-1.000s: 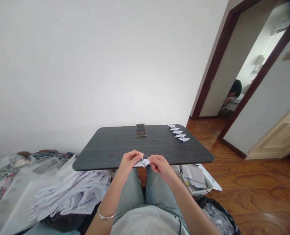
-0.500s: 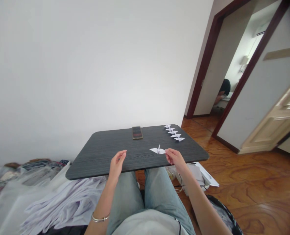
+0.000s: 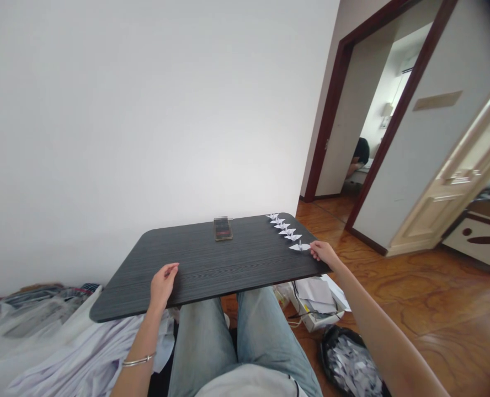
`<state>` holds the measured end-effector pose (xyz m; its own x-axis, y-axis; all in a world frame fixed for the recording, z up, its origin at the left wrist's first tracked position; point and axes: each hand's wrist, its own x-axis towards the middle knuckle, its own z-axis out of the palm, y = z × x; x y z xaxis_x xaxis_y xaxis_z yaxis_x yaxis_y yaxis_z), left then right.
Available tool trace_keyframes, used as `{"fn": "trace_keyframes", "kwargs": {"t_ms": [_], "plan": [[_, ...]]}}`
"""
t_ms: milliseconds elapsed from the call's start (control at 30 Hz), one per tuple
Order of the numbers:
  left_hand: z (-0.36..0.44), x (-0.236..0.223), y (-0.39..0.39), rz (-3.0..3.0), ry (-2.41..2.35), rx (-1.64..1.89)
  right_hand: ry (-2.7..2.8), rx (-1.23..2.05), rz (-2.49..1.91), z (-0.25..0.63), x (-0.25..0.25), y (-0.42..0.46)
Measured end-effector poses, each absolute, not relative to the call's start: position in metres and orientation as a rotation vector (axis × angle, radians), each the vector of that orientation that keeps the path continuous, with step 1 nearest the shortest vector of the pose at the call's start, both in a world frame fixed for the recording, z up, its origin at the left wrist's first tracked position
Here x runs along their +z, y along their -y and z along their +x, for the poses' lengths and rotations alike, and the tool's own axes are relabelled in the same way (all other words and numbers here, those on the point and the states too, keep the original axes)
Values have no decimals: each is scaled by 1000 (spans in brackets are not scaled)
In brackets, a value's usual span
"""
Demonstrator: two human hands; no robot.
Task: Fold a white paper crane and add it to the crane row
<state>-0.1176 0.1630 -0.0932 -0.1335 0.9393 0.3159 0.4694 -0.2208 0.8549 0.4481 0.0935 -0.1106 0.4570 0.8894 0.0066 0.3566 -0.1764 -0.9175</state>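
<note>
At the right side of the dark table, my right hand pinches one wing of a white folded paper crane. This crane is at the near end of a slanting row of several similar paper cranes that runs to the far right corner. Over the left front part of the table is my left hand, its thumb and fingertips drawn together with nothing visible in them. A phone lies near the table's back edge, by the wall.
White cloth and wrapped fabrics are piled on the left. On the floor at right stand a box of papers and a black-lined bin full of paper scraps. Beyond the doorway a person is partly visible.
My right hand has carried the crane rightward to the near end of the row. My left hand has moved left, away from the middle, and the view has shifted slightly right.
</note>
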Motion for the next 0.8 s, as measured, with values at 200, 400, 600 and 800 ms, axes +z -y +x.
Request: {"fn": "trace_keyframes", "kwargs": {"t_ms": [200, 400, 600, 800], "plan": [[-120, -94, -163, 1740, -1621, 1294, 1160, 762, -1810, 464, -108, -107], [-118, -92, -161, 1765, -1620, 1299, 1223, 867, -1817, 472, -100, -114], [-118, -92, -160, 1765, -1622, 1299, 1255, 921, -1782, 478, -97, -117], [-119, -93, -161, 1766, -1622, 1296, 1257, 940, -1760, 480, -98, -119]]}}
